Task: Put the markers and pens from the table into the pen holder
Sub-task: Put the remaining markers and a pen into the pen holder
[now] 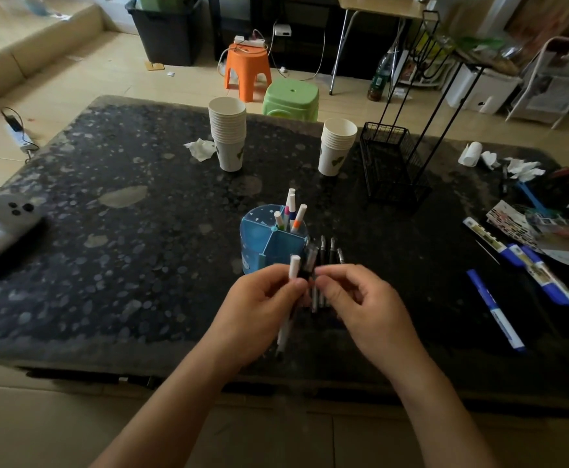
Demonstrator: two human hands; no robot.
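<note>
A round blue pen holder (pixel 259 241) with dividers stands mid-table, and several white markers (pixel 291 211) with coloured bands stick up from its far compartment. My left hand (pixel 259 309) grips a white marker (pixel 293 266) held upright just in front of the holder. My right hand (pixel 360 305) pinches a bundle of dark pens (pixel 323 251), touching the left hand's fingertips. Several blue-and-white markers (pixel 495 309) lie on the table to the right.
Two stacks of paper cups (pixel 228 133) (pixel 337 146) stand behind the holder. A black wire basket rack (pixel 391 160) is at the back right. Crumpled tissues (pixel 519 167), papers (pixel 546 228) and a white device (pixel 6 221) lie at the table's sides.
</note>
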